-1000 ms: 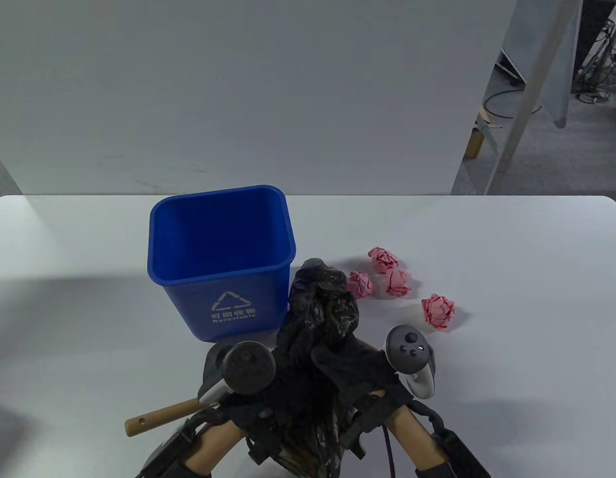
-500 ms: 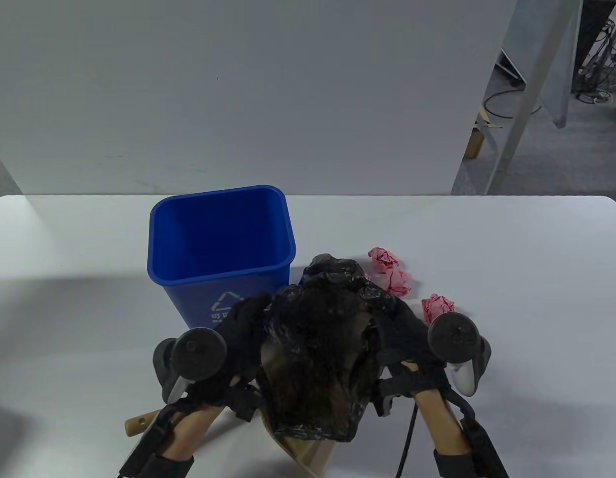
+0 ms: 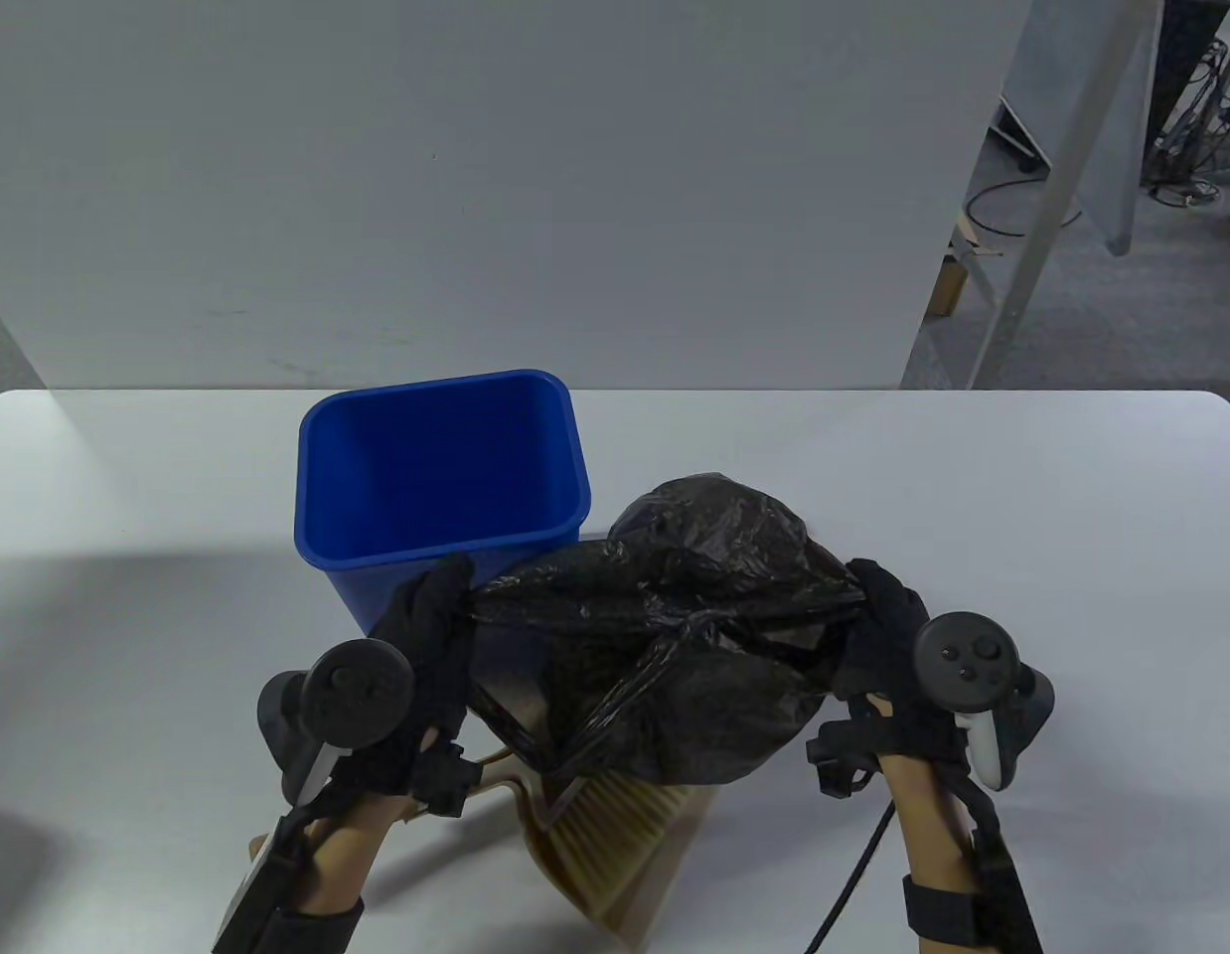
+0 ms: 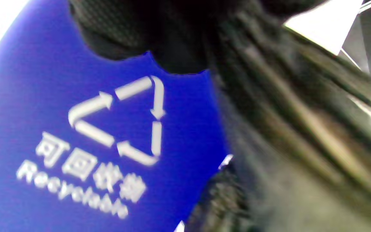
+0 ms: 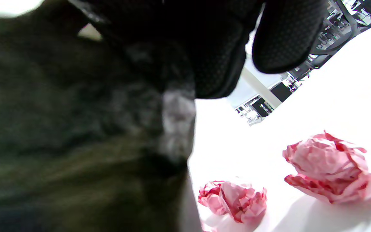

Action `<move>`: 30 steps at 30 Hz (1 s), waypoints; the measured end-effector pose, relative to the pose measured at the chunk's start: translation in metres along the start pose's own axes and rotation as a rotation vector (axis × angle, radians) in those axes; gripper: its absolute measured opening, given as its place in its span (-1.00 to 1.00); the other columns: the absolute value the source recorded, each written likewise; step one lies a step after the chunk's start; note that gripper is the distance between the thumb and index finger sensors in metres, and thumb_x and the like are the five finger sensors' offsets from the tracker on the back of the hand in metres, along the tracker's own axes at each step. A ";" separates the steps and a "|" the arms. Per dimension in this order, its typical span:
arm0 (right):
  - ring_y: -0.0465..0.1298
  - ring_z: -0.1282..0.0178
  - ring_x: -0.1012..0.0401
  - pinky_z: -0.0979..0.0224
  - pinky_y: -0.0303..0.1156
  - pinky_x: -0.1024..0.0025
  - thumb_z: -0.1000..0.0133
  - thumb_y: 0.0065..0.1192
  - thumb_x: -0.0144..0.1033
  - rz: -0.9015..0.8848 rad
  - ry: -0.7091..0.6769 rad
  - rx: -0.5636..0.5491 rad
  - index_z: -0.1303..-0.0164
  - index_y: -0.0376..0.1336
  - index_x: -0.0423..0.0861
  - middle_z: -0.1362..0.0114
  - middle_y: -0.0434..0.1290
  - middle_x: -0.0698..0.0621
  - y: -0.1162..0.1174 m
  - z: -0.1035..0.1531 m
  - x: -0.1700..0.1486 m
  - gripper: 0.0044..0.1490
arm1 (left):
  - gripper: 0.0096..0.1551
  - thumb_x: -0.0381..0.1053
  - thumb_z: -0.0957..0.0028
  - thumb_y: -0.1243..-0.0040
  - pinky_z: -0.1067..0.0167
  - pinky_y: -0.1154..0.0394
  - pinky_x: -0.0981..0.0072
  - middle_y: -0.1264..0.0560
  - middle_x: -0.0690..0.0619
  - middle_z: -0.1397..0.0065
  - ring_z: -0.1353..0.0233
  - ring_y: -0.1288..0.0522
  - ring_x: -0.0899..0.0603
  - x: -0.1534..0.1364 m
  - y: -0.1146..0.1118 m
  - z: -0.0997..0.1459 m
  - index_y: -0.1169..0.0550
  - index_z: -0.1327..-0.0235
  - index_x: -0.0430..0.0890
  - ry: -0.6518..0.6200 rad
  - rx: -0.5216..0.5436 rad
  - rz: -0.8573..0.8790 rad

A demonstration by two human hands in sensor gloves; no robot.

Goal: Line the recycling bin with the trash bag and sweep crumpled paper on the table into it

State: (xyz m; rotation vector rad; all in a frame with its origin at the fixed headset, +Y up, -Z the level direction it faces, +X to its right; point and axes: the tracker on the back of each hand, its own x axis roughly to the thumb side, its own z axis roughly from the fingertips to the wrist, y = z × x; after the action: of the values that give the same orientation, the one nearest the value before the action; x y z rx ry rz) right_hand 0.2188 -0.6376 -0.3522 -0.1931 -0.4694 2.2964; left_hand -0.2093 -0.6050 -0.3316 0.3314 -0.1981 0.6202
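Observation:
The blue recycling bin (image 3: 436, 467) stands open and unlined left of centre; its recycling logo (image 4: 121, 122) fills the left wrist view. A black trash bag (image 3: 675, 636) is stretched wide in the air between both hands, just in front and right of the bin. My left hand (image 3: 431, 621) grips the bag's left edge by the bin's front wall. My right hand (image 3: 878, 621) grips its right edge. The bag (image 5: 76, 129) hides the paper balls in the table view; the right wrist view shows two pink crumpled balls (image 5: 330, 175) (image 5: 233, 199) on the table.
A hand brush (image 3: 615, 815) with pale bristles lies in a dustpan (image 3: 665, 884) at the table's front edge, beneath the bag; a wooden handle end (image 3: 262, 850) pokes out by the left arm. A grey wall panel (image 3: 476, 189) stands behind the table.
Both hands moved apart and slightly forward, pulling the bunched bag open into a wide sheet. The bag now covers the pink paper balls in the table view and uncovers the brush.

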 end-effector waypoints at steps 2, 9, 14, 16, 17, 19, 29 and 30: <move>0.59 -0.03 0.04 -0.30 0.43 -0.17 -0.32 0.06 -0.20 -0.028 -0.005 -0.012 -0.43 0.29 -0.07 -0.29 0.52 -0.13 -0.002 0.000 0.000 -0.51 | -0.19 0.10 -0.15 -0.37 0.07 -0.63 0.12 -0.48 -0.02 -0.38 0.08 -0.61 0.09 0.002 -0.005 -0.001 -0.31 -0.60 -0.13 -0.015 -0.080 0.057; 0.60 -0.01 0.02 -0.29 0.44 -0.18 -0.32 0.03 -0.11 -0.118 -0.041 -0.070 -0.37 0.33 -0.06 -0.26 0.55 -0.14 -0.017 0.006 0.003 -0.50 | -0.44 0.15 -0.22 -0.21 0.35 -0.64 0.15 -0.68 0.15 0.07 0.45 -0.58 0.13 0.013 -0.028 -0.001 -0.56 -0.38 -0.09 -0.084 -0.261 0.007; 0.59 -0.05 0.00 -0.31 0.42 -0.21 -0.32 0.02 -0.11 -0.060 -0.101 -0.096 -0.38 0.32 -0.05 -0.30 0.53 -0.16 -0.039 0.013 0.015 -0.50 | -0.47 0.12 -0.26 -0.07 0.15 -0.66 0.04 -0.67 0.09 -0.11 0.25 -0.69 0.04 0.009 -0.035 0.001 -0.53 -0.41 -0.07 -0.040 -0.191 -0.018; 0.59 -0.05 -0.01 -0.31 0.41 -0.21 -0.32 0.03 -0.11 0.014 -0.151 -0.092 -0.38 0.32 -0.05 -0.31 0.53 -0.17 -0.052 0.016 0.026 -0.50 | -0.46 0.11 -0.27 -0.05 0.06 -0.66 0.00 -0.65 0.06 -0.20 0.12 -0.71 0.00 0.008 -0.038 0.001 -0.50 -0.45 -0.06 -0.020 -0.209 0.030; 0.59 -0.06 -0.01 -0.31 0.41 -0.22 -0.32 0.03 -0.11 0.061 -0.174 -0.086 -0.39 0.32 -0.05 -0.32 0.53 -0.16 -0.058 0.018 0.031 -0.50 | -0.45 0.11 -0.28 -0.04 0.02 -0.65 -0.02 -0.64 0.05 -0.25 0.07 -0.72 -0.02 0.008 -0.039 0.001 -0.48 -0.47 -0.06 -0.011 -0.219 0.051; 0.59 -0.07 -0.01 -0.31 0.41 -0.22 -0.32 0.03 -0.11 0.191 -0.236 -0.093 -0.39 0.32 -0.05 -0.32 0.53 -0.17 -0.069 0.023 0.043 -0.50 | -0.44 0.11 -0.28 -0.02 -0.04 -0.64 -0.06 -0.62 0.02 -0.32 -0.03 -0.72 -0.07 0.010 -0.042 0.002 -0.45 -0.50 -0.06 0.001 -0.229 0.092; 0.60 -0.08 0.00 -0.32 0.42 -0.21 -0.31 0.04 -0.11 0.620 -0.415 -0.093 -0.40 0.32 -0.02 -0.33 0.53 -0.15 -0.091 0.032 0.085 -0.50 | -0.46 0.02 -0.27 -0.14 -0.01 -0.68 0.06 -0.57 0.13 -0.50 -0.05 -0.74 0.00 0.023 -0.029 -0.003 -0.41 -0.55 0.12 0.049 -0.099 0.201; 0.60 -0.08 0.00 -0.32 0.42 -0.21 -0.31 0.04 -0.11 0.622 -0.423 -0.100 -0.41 0.31 -0.02 -0.33 0.53 -0.14 -0.093 0.031 0.092 -0.50 | -0.45 0.02 -0.26 -0.16 0.02 -0.68 0.09 -0.57 0.12 -0.49 -0.01 -0.73 0.02 0.026 -0.024 -0.005 -0.41 -0.55 0.11 0.054 -0.083 0.206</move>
State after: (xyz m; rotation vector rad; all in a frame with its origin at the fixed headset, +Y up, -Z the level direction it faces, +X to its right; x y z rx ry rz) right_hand 0.2085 -0.5210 -0.2865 0.1254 -0.8315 2.9398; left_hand -0.1742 -0.6073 -0.3348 0.2147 -0.2068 0.8214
